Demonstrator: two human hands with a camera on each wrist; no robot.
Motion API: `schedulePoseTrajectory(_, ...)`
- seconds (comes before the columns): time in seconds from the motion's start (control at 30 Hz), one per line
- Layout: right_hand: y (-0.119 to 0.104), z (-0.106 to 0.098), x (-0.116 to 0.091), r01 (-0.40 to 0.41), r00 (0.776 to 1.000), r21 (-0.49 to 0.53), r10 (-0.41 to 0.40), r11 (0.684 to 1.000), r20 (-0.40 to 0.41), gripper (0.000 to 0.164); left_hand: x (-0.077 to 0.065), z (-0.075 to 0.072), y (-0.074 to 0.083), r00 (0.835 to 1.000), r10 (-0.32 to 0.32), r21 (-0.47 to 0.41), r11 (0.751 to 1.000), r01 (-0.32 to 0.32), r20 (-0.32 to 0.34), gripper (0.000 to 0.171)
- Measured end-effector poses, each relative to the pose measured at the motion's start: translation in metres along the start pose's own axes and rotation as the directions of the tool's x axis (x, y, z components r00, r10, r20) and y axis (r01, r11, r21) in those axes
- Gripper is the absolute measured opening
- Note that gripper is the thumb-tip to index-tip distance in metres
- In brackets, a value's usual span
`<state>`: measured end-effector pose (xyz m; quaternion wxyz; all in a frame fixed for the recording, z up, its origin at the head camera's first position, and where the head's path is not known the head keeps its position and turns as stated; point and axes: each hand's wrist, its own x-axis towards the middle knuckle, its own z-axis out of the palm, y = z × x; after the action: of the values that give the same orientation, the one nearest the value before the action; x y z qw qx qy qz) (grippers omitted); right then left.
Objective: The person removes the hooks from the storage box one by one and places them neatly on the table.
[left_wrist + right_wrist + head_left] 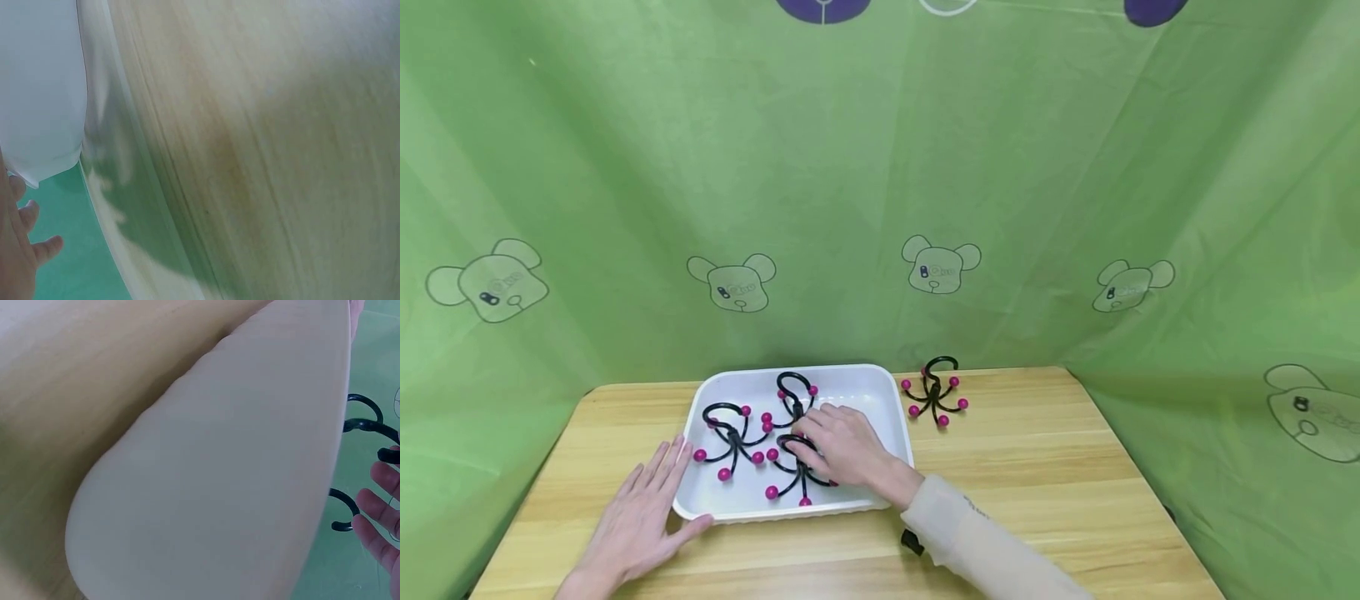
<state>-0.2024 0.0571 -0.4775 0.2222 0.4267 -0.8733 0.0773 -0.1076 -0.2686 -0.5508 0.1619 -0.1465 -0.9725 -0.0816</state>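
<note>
The background is filled by a green curtain (850,183) printed with bear heads. In front of it a wooden desk (1022,450) is set, and on this a white tray (880,425) is placed. From the lower right, the right arm is extended in a pale sleeve (992,554), angled up and leftward over the tray's near right corner.

The hands are kept apart from each other. The left hand (640,512) is laid beside the tray, its fingers straight and slightly fanned, their tips brought to the left rim; its thumb is spread toward the near left corner. The right hand (844,442) is held palm down inside the tray, with fingers bent and thumb lowered at the top of the near hook (802,471); whether that hook is pinched cannot be told.

Two more black hooks are stood in the tray: the left hook (734,437) and the back hook (797,408). A fourth hook (935,392) is stood on the desk, just right of the tray. Their legs are tipped with pink balls (724,474).
</note>
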Motion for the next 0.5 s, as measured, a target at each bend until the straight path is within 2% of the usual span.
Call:
schedulePoseTrajectory(0.33,0.003,-0.007,0.001,0.001,1.000,0.005,-0.001,1.000,0.024,0.023,0.002,0.000,-0.001,1.000,0.001,0.003,1.000,-0.001,0.009,0.111)
schedulePoseTrajectory(0.5,0.004,-0.013,0.000,-0.005,1.000,0.014,0.005,1.000,0.010,0.022,0.000,0.000,-0.001,1.000,0.005,0.003,1.000,-0.004,-0.001,0.111)
